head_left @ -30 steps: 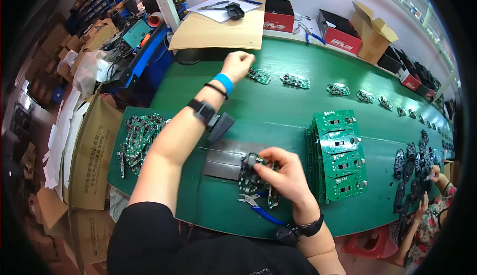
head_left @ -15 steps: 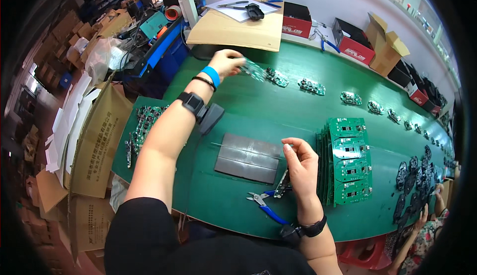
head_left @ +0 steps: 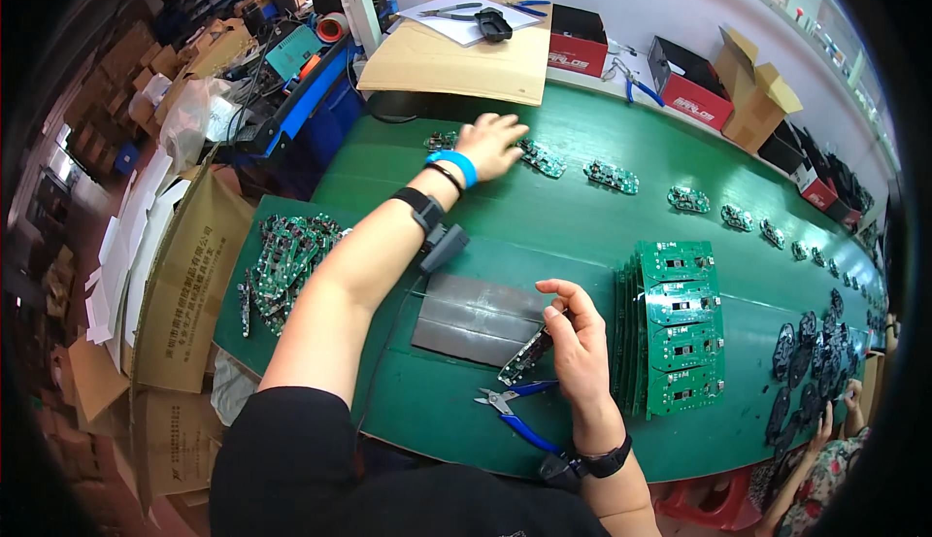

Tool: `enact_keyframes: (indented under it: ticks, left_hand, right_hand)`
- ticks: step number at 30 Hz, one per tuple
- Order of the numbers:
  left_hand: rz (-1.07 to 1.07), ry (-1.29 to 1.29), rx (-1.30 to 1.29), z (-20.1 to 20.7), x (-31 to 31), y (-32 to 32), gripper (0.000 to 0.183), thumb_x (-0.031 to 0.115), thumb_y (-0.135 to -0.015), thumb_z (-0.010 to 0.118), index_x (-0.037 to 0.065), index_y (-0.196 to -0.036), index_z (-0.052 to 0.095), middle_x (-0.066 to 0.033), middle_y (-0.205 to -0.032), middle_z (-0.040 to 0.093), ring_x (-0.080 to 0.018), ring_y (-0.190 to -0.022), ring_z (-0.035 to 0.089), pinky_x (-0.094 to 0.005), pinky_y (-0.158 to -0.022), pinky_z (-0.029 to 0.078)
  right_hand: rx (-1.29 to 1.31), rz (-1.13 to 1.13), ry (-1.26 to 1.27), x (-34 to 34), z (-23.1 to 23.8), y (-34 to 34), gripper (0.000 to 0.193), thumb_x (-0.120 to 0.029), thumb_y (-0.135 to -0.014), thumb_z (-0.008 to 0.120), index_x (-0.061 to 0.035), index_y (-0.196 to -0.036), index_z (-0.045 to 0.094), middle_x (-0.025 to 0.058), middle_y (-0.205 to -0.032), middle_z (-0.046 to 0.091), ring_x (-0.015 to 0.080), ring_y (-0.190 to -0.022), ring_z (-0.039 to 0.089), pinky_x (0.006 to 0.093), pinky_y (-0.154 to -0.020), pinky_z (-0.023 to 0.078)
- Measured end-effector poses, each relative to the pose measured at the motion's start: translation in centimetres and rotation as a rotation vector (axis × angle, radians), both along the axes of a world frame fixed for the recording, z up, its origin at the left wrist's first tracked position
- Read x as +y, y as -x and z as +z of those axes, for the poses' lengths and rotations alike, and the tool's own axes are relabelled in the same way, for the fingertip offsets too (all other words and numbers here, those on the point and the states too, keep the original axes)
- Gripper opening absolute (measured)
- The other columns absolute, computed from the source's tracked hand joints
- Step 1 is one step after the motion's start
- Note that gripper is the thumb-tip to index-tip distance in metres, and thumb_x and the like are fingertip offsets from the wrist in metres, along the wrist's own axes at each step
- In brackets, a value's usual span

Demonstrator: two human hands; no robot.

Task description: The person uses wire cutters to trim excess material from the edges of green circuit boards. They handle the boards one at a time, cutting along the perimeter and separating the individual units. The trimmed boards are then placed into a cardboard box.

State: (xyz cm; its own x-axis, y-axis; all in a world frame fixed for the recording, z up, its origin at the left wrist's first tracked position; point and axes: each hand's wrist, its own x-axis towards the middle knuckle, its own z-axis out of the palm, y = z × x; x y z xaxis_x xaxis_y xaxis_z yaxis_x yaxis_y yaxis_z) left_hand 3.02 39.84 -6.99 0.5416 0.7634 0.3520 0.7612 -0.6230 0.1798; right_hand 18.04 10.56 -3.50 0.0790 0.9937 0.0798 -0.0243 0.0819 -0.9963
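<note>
My left hand (head_left: 490,149) reaches across the green table with its fingers spread, slightly blurred, and holds nothing that I can see. One small circuit board (head_left: 441,140) lies to its left and another circuit board (head_left: 542,159) lies just right of its fingertips. Nearer to me, my right hand (head_left: 580,343) pinches a narrow circuit board (head_left: 525,356) that slants down over the edge of a dark grey pad (head_left: 466,316). Blue-handled cutters (head_left: 515,415) lie open on the table below that board, partly behind my right wrist.
A stack of green circuit panels (head_left: 683,328) stands right of my right hand. A pile of boards (head_left: 291,257) lies at the left. A row of boards (head_left: 612,177) runs along the table. Cardboard (head_left: 456,66) covers the far end. At right, another person's hands (head_left: 837,416) adjoin black parts (head_left: 804,367).
My left hand has let go of the circuit board it held and moved right and slightly nearer, its fingers spreading. The board in my right hand has swung left and now shows more.
</note>
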Motion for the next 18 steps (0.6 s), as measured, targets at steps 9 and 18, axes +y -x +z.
enact_keyframes:
  ticks: [9, 18]
  left_hand:
    - [-0.022, 0.077, -0.016, 2.9, -5.4, -0.8, 0.039, 0.037, -0.096, 0.049, 0.011, -0.124, 0.059, -0.0113, -0.131, 0.052, -0.0323, -0.127, 0.039, -0.0508, -0.097, 0.031]
    - [-0.708, 1.124, -0.175, 9.3, -17.0, 1.6, 0.074, 0.012, -0.079, 0.074, 0.001, -0.142, 0.038, 0.0001, -0.074, 0.055, -0.0050, -0.066, 0.048, -0.0218, -0.058, 0.042]
  right_hand:
    - [0.091, -0.067, 0.017, 0.2, 0.1, -0.3, 0.018, -0.006, -0.093, 0.052, -0.0035, -0.111, 0.059, -0.0037, -0.083, 0.045, 0.0054, -0.075, 0.041, 0.0209, -0.066, 0.036]
    - [0.119, -0.094, -0.179, -0.2, -0.7, 1.6, 0.038, -0.006, -0.092, 0.057, -0.0043, -0.126, 0.043, 0.0067, -0.110, 0.047, 0.0145, -0.102, 0.045, 0.0279, -0.089, 0.039]
